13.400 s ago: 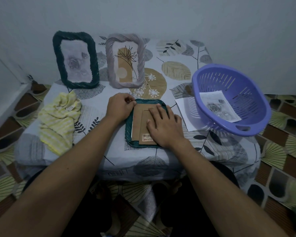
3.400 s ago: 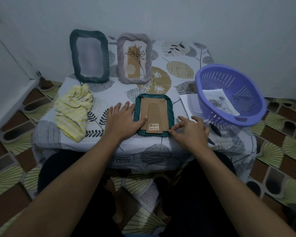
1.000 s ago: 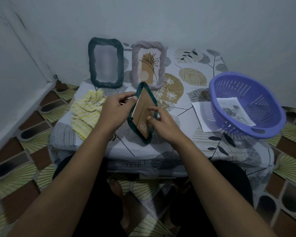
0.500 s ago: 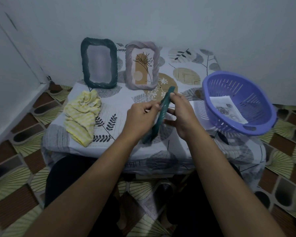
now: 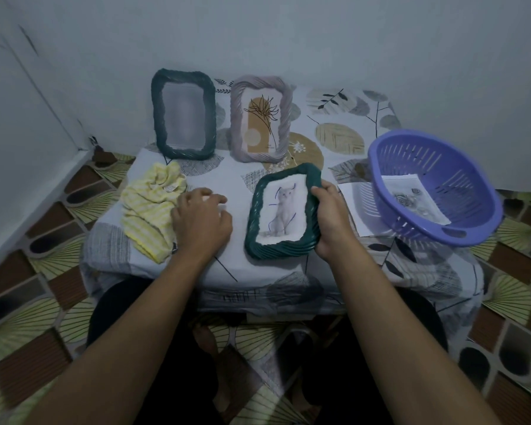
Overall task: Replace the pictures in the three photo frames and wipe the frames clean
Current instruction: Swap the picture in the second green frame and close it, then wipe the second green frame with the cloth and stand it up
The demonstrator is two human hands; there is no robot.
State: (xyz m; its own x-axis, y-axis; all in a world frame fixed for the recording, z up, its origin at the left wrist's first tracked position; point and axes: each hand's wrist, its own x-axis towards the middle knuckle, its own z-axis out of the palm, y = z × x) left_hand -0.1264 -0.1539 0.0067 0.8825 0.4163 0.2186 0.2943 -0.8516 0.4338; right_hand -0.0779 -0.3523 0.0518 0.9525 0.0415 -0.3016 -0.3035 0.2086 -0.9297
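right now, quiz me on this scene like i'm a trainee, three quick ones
1. True or false: the right hand grips the cat frame by its edge.
2. How many other frames stand upright at the back? A one B two C three
3. Fill in: the left hand holds nothing and sits right beside the yellow ____.

Key
1. True.
2. B: the dark green frame and the grey frame.
3. The yellow cloth.
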